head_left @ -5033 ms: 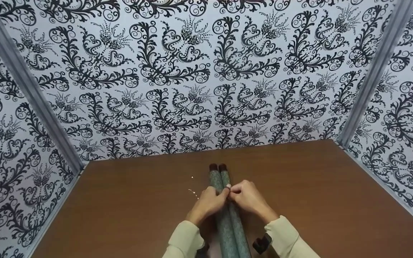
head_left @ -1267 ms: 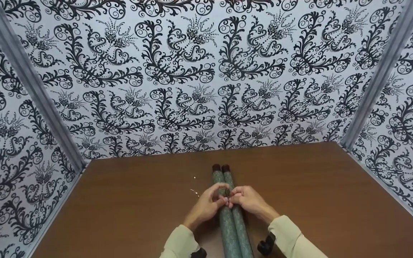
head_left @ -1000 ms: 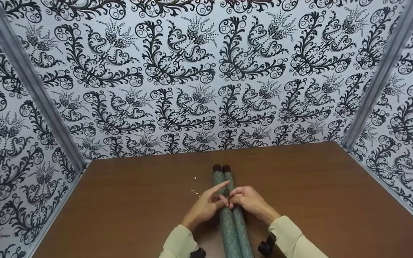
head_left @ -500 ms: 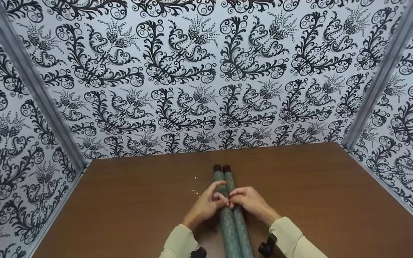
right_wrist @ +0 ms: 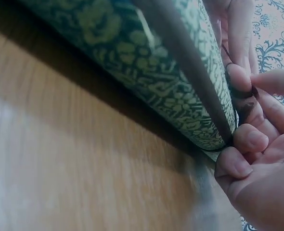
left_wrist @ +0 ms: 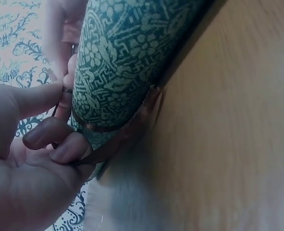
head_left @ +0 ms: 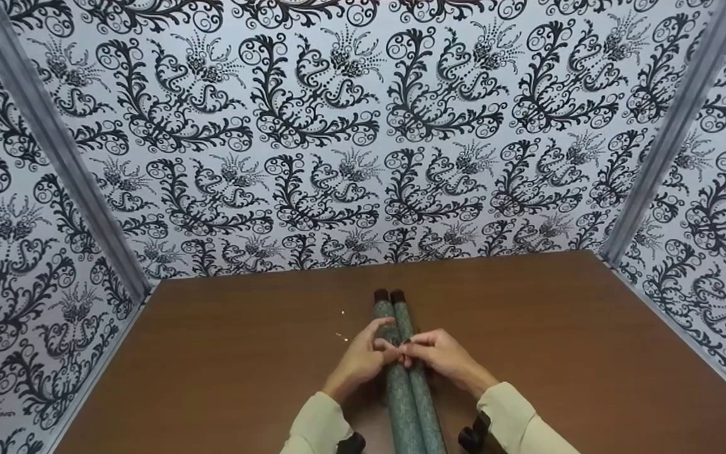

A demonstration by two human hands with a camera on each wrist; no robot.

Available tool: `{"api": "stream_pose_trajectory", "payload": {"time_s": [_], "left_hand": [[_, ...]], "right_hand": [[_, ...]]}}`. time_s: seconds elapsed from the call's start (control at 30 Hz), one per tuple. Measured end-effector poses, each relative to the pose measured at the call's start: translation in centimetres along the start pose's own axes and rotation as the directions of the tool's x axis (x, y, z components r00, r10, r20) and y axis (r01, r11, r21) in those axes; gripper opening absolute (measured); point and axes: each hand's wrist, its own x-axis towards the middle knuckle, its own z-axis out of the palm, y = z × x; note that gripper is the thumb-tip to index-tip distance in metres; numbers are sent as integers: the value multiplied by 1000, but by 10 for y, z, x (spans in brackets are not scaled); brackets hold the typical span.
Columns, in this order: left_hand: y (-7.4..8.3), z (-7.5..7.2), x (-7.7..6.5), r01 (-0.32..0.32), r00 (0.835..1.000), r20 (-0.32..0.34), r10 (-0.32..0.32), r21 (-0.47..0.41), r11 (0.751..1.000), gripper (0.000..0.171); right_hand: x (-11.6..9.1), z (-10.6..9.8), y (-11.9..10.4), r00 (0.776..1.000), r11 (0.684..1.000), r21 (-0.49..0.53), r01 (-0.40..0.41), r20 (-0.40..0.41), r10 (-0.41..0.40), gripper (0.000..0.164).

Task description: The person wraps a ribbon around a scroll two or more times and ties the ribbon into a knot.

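Two rolled scrolls [head_left: 404,403] in green patterned brocade, with dark end knobs [head_left: 380,295], lie side by side, pointing away from me. A flat brown ribbon [left_wrist: 127,137] and a thin dark cord [left_wrist: 96,127] pass round one roll. My left hand [head_left: 361,356], on the left, holds the ribbon under its curled fingers; its thumb and fingertip meet near the cord. From the right, my right hand [head_left: 445,356] pinches a short dark end of the tie [right_wrist: 255,91], and the ribbon runs under its curled lower fingers. The fingertips of both hands meet above the rolls.
A brown wooden table [head_left: 243,366] lies beneath the scrolls. Patterned black-and-white panels [head_left: 338,126] enclose its back and sides. Small bright specks [head_left: 343,337] show on the tabletop left of the scrolls.
Both hands are slightly nearer me than five seconds ago. My left index finger, stretched out one second ago, is now more bent. My right fingertips have closed in on the left thumb.
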Motion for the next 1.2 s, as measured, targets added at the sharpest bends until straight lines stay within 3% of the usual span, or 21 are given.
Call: {"api": "stream_pose_trajectory", "payload": {"time_s": [0.23,0.43,0.5,0.63,0.73,1.03,1.2], "left_hand": [[0,2,0,0,1000,-31,2,37,999,47],[-1,1,-2,5,1000,-22,-4,45,999,24],[8,0,-6,-1,1000,-15,2,65,998,18],[5,-2,-4,-10,1000,-3,11,100,995,9],[-5,-3,1,-10,1000,3,10,99,995,7],[-5,-3,5,-19,999,37,16,70,997,11],[-7,-4,7,1,999,34,-2,28,1000,12]], "right_hand": [[2,5,1,995,995,77,-65,-70,71,38],[1,4,3,996,978,196,-65,-55,77,39],[0,4,3,995,973,220,-69,-54,83,38],[-1,2,1,995,972,223,-68,-55,83,40],[-2,0,2,998,975,218,-42,-36,51,41],[-1,-7,3,989,987,77,143,28,-145,25],[0,-10,0,978,980,5,199,56,-199,20]]}}
